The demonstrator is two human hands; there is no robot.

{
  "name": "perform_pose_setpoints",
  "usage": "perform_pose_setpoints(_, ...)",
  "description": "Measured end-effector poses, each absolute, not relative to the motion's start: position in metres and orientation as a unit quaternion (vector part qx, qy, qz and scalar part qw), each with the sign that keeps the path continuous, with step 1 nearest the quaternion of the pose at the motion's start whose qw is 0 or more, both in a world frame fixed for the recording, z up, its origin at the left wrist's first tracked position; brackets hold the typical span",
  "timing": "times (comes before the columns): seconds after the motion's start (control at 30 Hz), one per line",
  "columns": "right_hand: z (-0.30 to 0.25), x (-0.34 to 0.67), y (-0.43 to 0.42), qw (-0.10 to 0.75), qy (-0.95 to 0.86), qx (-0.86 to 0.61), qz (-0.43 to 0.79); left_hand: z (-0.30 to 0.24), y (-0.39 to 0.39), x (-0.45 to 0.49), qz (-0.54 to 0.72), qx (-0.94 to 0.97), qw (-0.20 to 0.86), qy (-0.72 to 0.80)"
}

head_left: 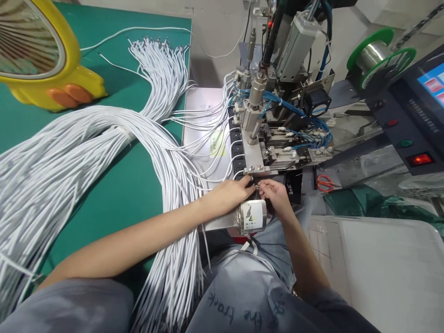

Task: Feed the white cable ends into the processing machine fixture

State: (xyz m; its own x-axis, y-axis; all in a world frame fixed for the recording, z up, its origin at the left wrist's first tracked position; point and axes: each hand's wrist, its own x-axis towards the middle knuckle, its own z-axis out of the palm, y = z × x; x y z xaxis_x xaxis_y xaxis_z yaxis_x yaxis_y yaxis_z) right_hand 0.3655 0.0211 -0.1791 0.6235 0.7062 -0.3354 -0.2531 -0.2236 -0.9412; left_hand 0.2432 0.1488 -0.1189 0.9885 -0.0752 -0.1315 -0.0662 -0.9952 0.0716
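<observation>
My left hand point(231, 192) and my right hand point(274, 193) meet at the near end of a black row of fixture slots point(238, 148) on a machine. Both are pinched, fingertips almost touching, on the stripped end of a thin white wire point(257, 187). Several white wires point(211, 138) lie seated in the slots farther back. A large bundle of white wires point(104, 134) sweeps over the green mat point(128, 185) to my left and hangs down past my lap. A steel cylinder with a warning sticker point(253, 216) sits just under my hands.
The machine head point(274, 69) with pneumatic cylinders and blue hoses rises behind the fixture. A green solder spool point(379, 58) and a control panel point(412, 129) with a lit red switch are on the right. Red-handled scissors point(324, 183), a white bin point(378, 263), a yellow fan point(38, 55).
</observation>
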Motion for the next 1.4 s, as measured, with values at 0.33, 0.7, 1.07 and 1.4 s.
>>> perform_pose_setpoints(0.33,-0.184,0.36,0.024,0.607,-0.199,-0.694,0.331,-0.122,0.149,0.243,-0.051,0.997,0.039,-0.04)
perform_pose_setpoints(0.7,-0.192,0.364,0.023,0.577,-0.264,-0.658,0.405,-0.121,0.147,0.242,-0.015,0.999,0.01,-0.041)
perform_pose_setpoints(1.07,-0.198,0.361,0.021,0.554,-0.265,-0.728,0.303,-0.11,0.142,0.235,-0.07,0.997,0.008,0.03)
perform_pose_setpoints(1.4,-0.177,0.348,0.003,0.564,-0.252,-0.776,0.123,-0.111,0.151,0.232,-0.031,0.998,0.019,0.05)
